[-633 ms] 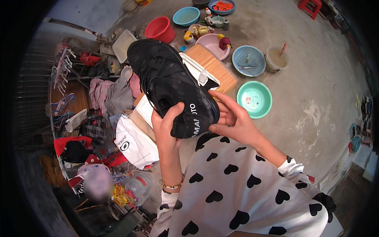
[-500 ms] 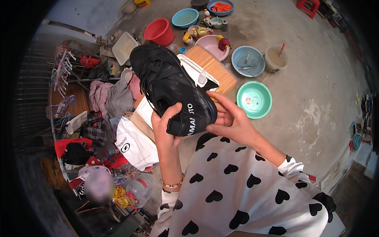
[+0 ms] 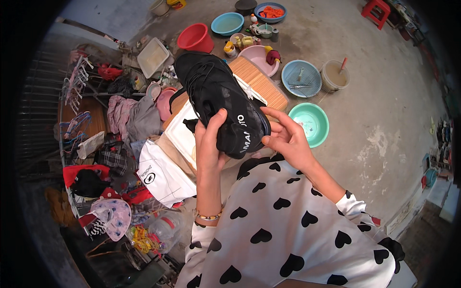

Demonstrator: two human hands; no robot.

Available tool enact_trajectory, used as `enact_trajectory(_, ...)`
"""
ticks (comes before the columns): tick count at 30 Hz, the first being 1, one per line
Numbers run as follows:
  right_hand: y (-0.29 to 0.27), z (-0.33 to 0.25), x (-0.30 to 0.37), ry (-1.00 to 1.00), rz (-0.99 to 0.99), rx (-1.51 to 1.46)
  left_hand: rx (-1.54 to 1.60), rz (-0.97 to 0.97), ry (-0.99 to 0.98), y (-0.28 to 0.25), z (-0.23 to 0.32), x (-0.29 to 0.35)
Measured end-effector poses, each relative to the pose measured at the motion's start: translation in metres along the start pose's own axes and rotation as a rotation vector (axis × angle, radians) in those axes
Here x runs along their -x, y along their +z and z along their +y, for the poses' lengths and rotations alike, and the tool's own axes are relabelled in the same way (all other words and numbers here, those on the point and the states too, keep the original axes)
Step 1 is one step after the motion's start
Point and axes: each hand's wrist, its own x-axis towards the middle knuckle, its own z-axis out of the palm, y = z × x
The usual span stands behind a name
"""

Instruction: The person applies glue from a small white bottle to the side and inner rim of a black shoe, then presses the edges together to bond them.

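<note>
A black lace-up shoe [image 3: 211, 91] with pale lettering on its side is held up in front of me, toe pointing away. My left hand [image 3: 210, 144] grips it near the heel, thumb lying on the upper and the other fingers hidden beneath. At the shoe's right side, my right hand [image 3: 288, 139] holds the sole edge between thumb and fingers. Below the shoe is a bamboo-slat surface [image 3: 259, 72] with a white board or tray [image 3: 180, 128] on it; dark pieces show at the shoe's edges, their kind unclear.
A white bag [image 3: 161, 175] lies at the left, by a rack [image 3: 67, 144] hung with hangers and clothes. Farther off stand a red basin [image 3: 195, 39], a pink basin [image 3: 257, 60], a blue basin [image 3: 290, 72], a green basin [image 3: 319, 126] and a bucket of cloudy water [image 3: 334, 77].
The shoe and my left hand have shifted a little to the right, baring more of the white board on the left. My right hand keeps its hold on the shoe.
</note>
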Motion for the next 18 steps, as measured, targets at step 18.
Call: enact_trajectory(18, 0.012, 0.004, -0.010, -0.059, 0.070, -0.071, -1.003, -0.097, 0.923, 0.016, 0.022, 0.028)
